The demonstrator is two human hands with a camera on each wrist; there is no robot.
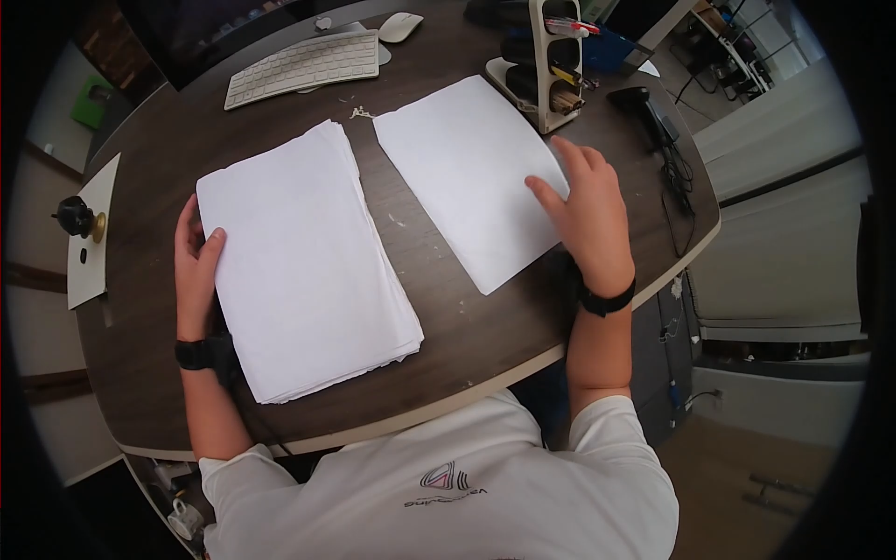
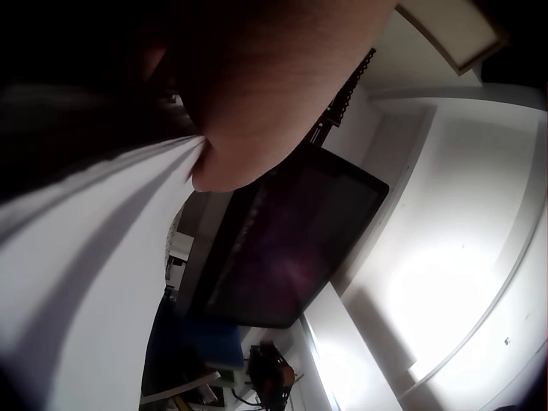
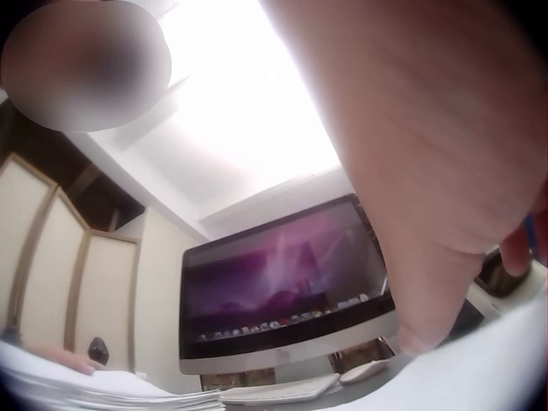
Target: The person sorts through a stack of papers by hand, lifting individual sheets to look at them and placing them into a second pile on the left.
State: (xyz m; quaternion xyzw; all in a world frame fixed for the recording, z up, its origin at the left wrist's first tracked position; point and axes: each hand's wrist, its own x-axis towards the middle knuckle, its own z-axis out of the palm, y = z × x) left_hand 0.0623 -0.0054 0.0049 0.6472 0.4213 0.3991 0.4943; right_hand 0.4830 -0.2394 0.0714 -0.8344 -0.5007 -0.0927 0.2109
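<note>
A thick stack of white paper (image 1: pixel 299 261) lies on the dark desk, its sheets slightly uneven along the right and near edges. My left hand (image 1: pixel 198 266) holds the stack's left edge, thumb over the top and fingers along the side, partly hidden. In the left wrist view the thumb (image 2: pixel 235 158) meets the white sheets (image 2: pixel 94 282). Farther right lies a thinner white sheet or pile (image 1: pixel 471 177). Over its right edge my right hand (image 1: pixel 593 210) is spread, thumb apart from the fingers; its thumb (image 3: pixel 419 330) comes close to the paper in the right wrist view.
A keyboard (image 1: pixel 303 70) and mouse (image 1: pixel 401 27) stand at the back before a monitor (image 3: pixel 282 282). A pen organizer (image 1: pixel 551 70) adjoins the right paper's far corner. A black corded device (image 1: pixel 644 117) lies at the right; a white board (image 1: pixel 93 238) with a dark knob is at the left.
</note>
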